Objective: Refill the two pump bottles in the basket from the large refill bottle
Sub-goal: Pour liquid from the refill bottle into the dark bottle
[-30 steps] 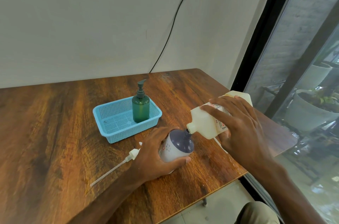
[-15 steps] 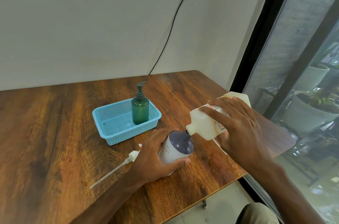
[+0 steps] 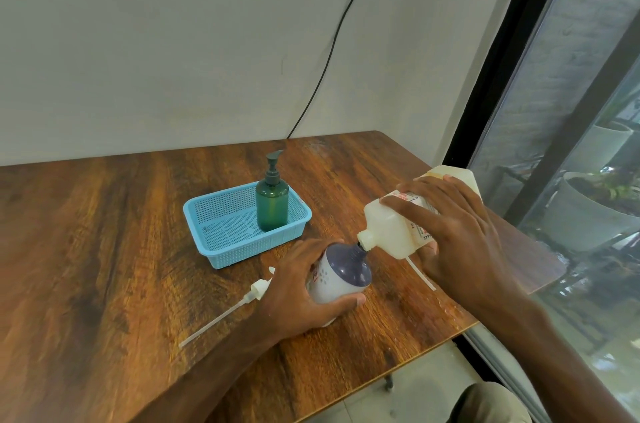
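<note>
1. Head count: three bottles, one basket (image 3: pixel 249 251), one loose pump (image 3: pixel 258 288) and two hands. A second thin white tube (image 3: pixel 420 273) pokes out from under the right hand (image 3: pixel 460 242); can't tell what it's attached to.
2. The green pump bottle (image 3: pixel 272 206) stands upright in the right end of the basket, pump on. The white bottle (image 3: pixel 341 280) with the purple shoulder is out on the table (image 3: pixel 104 249), just in front of the basket, with its neck open.
3. The refill bottle (image 3: pixel 391 228) is tipped over, spout right at the white bottle's neck.
4. The left hand (image 3: pixel 301 287) is wrapped round the white bottle, fingers behind and thumb in front. The right hand has its fingers spread across the top of the refill bottle and clamped on it, thumb underneath.
5. The loose pump lies flat left of that hand, its long tube pointing at the near edge.
6. The wooden table is tucked into a corner: plain pale wall (image 3: pixel 173 41) with a black cable (image 3: pixel 332 41) running down it, and a big dark-framed window (image 3: pixel 571 110) on the right with grey planters (image 3: pixel 588 214) outside.
7. Textures: dark glossy wood grain, light blue perforated plastic basket with rounded corners, a translucent green cylinder, and a milky, boxy refill bottle.
</note>
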Available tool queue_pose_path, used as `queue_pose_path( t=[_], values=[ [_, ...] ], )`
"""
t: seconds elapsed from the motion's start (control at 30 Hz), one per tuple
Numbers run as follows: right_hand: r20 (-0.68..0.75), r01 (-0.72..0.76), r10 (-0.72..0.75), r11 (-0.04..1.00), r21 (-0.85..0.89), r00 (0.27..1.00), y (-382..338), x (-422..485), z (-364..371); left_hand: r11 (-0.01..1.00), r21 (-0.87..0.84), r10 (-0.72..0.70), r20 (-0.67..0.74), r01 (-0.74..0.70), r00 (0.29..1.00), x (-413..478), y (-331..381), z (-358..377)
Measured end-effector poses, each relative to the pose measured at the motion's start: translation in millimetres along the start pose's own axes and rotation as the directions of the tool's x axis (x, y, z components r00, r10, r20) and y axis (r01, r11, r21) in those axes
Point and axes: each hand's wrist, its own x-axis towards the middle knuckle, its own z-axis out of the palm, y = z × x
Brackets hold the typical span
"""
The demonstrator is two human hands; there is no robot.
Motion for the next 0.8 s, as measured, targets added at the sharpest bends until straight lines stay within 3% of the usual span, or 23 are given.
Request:
queue_pose_path(
  t=[0.33, 0.8],
  values=[
    [0.02, 0.072, -0.071, 0.996, -0.059, 0.997, 0, 9, -4, 0.999, -0.023, 0.044, -0.064, -0.046, 0.997, 2, 4, -1],
    [0.195, 0.122, -0.097, 0.985, -0.121, 0.976, -14, 38, -11, 0.995, -0.1, -0.004, -0.084, -0.004, 0.996, 4, -2, -5]
  ],
)
